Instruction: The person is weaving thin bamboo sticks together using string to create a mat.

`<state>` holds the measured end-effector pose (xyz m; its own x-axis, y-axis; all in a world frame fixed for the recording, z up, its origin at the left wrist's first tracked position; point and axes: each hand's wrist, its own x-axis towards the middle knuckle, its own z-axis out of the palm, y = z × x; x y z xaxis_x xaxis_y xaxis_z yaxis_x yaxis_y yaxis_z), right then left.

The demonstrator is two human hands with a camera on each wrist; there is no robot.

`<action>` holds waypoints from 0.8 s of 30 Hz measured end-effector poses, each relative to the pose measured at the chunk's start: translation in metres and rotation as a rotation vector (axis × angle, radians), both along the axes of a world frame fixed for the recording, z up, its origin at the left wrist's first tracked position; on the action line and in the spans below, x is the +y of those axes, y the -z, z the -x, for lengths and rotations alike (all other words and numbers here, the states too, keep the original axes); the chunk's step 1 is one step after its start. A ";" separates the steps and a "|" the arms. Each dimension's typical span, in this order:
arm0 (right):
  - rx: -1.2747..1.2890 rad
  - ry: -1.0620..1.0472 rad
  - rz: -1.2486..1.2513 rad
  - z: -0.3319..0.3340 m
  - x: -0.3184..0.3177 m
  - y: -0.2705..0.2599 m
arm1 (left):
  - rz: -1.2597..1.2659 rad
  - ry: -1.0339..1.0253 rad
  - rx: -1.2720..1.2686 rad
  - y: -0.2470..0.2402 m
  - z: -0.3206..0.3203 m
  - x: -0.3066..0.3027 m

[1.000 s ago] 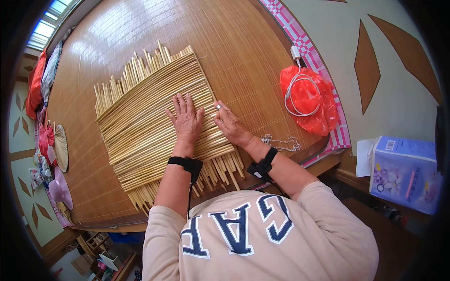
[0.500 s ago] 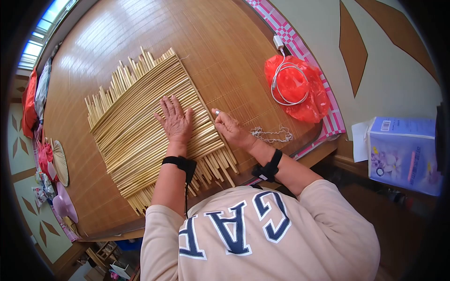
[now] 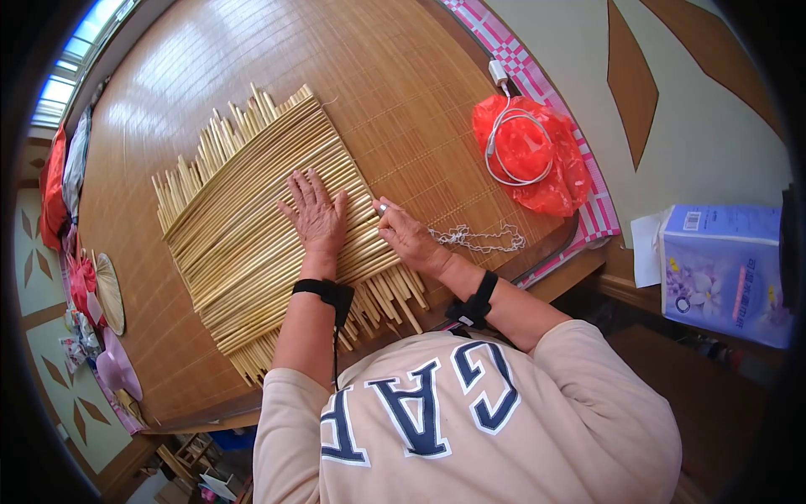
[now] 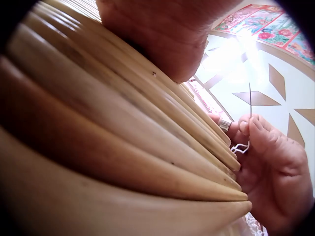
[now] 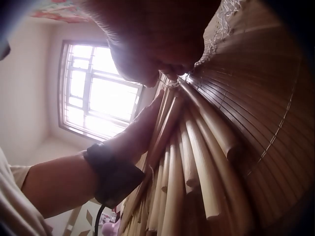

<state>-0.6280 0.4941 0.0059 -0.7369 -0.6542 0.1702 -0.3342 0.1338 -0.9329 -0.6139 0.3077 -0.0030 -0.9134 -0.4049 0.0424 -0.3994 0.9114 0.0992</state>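
A mat of pale, straight stalks (image 3: 252, 197) laid side by side lies on a brown bamboo sheet. My left hand (image 3: 318, 220) rests flat on it with fingers spread. At the mat's right edge, my right hand (image 3: 411, 239) pinches a thin needle (image 4: 250, 101) between thumb and forefinger; the needle points up in the left wrist view. White thread (image 4: 241, 146) runs between that hand and the stalk ends. A metal ring-like band (image 4: 225, 124) sits on one of its fingers. In the right wrist view the right hand's fingertips are dark against the stalks.
A loose tangle of white thread (image 3: 491, 238) lies right of the right hand. Beyond it is a red plastic bag (image 3: 554, 160) with a white cable (image 3: 502, 172) on top. A purple tissue pack (image 3: 722, 277) stands far right. A fan (image 3: 108, 294) and pink hat (image 3: 119, 364) lie left.
The head view has shifted, moving the scene leftward. The right hand drew slightly off the mat's edge, then came back against it. The left hand stays on the stalks.
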 end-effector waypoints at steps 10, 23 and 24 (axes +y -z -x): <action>0.060 0.011 0.010 0.006 -0.006 -0.004 | 0.012 0.000 0.023 0.003 -0.001 -0.001; -0.162 0.133 -0.003 0.016 0.018 -0.013 | 0.023 0.011 0.049 0.004 -0.002 -0.003; -0.163 0.134 -0.006 0.018 0.026 -0.017 | -0.011 0.022 0.087 0.004 -0.004 -0.005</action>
